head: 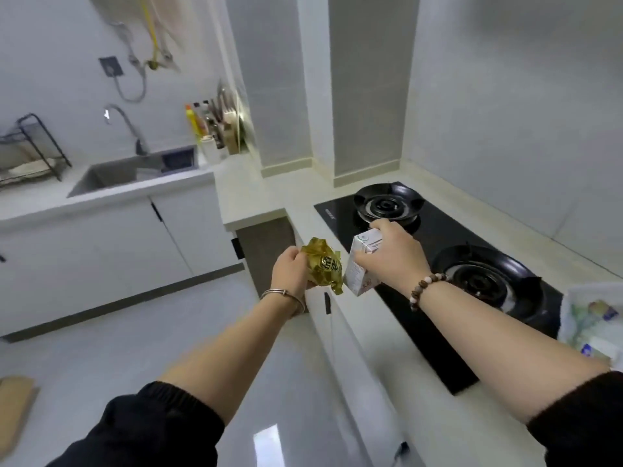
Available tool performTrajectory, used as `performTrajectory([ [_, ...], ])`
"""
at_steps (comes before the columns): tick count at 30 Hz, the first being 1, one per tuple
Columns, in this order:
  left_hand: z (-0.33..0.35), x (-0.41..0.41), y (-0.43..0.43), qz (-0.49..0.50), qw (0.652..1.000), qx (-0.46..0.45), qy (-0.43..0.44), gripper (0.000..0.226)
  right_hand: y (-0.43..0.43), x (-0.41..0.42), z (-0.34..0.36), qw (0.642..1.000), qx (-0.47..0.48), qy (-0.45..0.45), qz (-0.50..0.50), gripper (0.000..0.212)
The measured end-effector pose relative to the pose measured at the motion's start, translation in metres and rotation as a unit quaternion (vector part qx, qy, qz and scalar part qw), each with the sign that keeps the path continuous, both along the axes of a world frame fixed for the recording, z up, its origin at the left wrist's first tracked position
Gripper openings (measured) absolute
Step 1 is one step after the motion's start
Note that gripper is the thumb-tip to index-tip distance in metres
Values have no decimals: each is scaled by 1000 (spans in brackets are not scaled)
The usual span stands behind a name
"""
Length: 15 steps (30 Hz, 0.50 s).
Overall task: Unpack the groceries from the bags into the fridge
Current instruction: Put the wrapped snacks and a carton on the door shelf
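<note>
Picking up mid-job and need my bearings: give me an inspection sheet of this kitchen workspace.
Surface: pale countertop with a black two-burner gas hob set in.
Job's things: gold foil packet, white carton; white grocery bag holding items at right; fridge not in view.
Clutter: bottles in the counter corner; dish rack beside the sink.
Hands: left hand grips the packet; right hand grips the carton.
Cables: grey hose and yellow hose on the wall.
Surroundings: white cabinets, glossy pale floor.
</note>
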<state>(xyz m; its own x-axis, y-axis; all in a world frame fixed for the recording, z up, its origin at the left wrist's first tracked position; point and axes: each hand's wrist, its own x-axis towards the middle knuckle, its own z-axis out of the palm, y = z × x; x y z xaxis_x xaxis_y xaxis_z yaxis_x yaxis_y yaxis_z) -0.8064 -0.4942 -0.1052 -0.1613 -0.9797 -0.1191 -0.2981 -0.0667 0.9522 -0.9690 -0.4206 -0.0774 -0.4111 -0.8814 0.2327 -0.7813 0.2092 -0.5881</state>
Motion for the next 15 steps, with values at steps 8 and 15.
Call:
performTrajectory([
  [8, 54, 192, -15, 117, 988, -88, -43, 23, -62, 178, 45, 982, -51, 33, 176, 42],
  [15, 110, 379, 12, 214, 945, -208, -133, 31, -75, 364, 87, 950, -114, 22, 289, 35],
])
